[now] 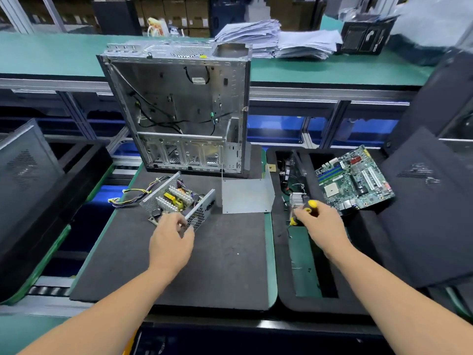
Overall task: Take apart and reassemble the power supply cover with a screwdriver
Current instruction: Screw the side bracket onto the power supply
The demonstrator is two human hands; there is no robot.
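Observation:
The uncovered power supply [176, 201] lies on the black foam mat [225, 257], its heat sinks and yellow parts exposed and its wire bundle trailing left. Its bent metal cover [247, 197] lies apart, to the right on the same mat. My left hand [171, 239] hovers at the supply's near perforated end, fingers loosely curled, holding nothing that I can see. My right hand [320, 224] grips a yellow-and-black screwdriver [311, 204] over the right foam tray, beside a small silver heat sink [298, 199].
An empty PC case [179, 106] stands upright behind the mat. A green motherboard [354, 178] leans in the right tray [304, 301]. Dark side panels lie at far left [25, 172] and right [422, 201]. Paper stacks [276, 38] sit on the far green bench.

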